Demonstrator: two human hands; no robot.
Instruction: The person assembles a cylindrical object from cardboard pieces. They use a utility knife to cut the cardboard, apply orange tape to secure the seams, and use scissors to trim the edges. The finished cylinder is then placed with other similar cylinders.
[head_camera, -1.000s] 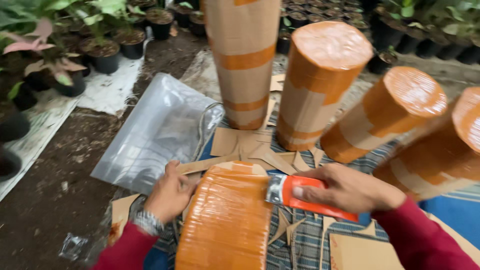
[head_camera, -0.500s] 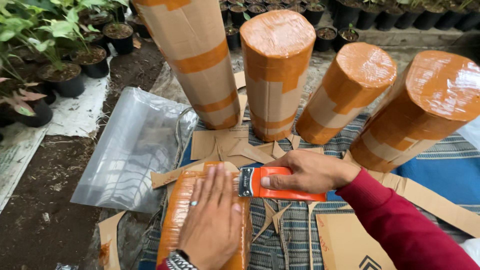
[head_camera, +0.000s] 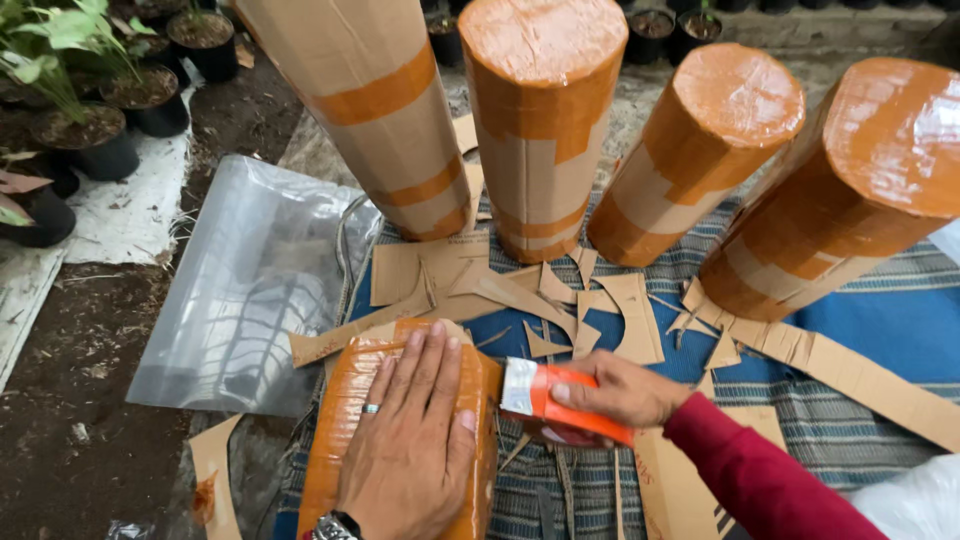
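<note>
Cardboard cylinder wrapped in orange tape (head_camera: 395, 450) lay on the striped blue mat (head_camera: 860, 330), as half a second earlier. Left hand (head_camera: 415, 445), previously sliding across it, now pressed flat, fingers spread. Right hand (head_camera: 620, 392) gripped the orange tape dispenser (head_camera: 560, 400) at its edge. Four taped cylinders (head_camera: 545, 120) stood behind.

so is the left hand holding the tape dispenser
No, the left hand lies flat on the taped package; the right hand grips the dispenser.

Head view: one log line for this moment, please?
left hand flat on orange-taped cardboard package | right hand holds orange tape dispenser at its edge
</note>
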